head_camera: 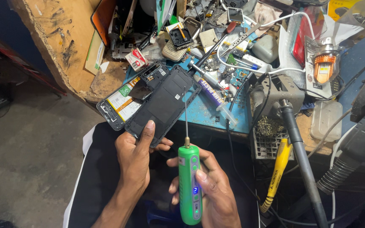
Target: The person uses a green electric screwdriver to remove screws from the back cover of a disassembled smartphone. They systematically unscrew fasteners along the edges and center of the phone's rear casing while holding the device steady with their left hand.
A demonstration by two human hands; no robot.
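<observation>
Nearest, the right hand (214,185) wraps its fingers around a green electric screwdriver (190,185), the thin bit pointing far. Just left, the left hand (137,154) grips the near edge of a black phone back cover (163,103). Beyond it lies an opened phone (121,105) on the cluttered blue mat (208,112).

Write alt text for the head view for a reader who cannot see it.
Seen from above, the left hand holds an opened phone at a cluttered workbench edge, while the right hand grips a green electric screwdriver, its thin bit pointing up over the phone. A syringe tube lies beside it.
</observation>
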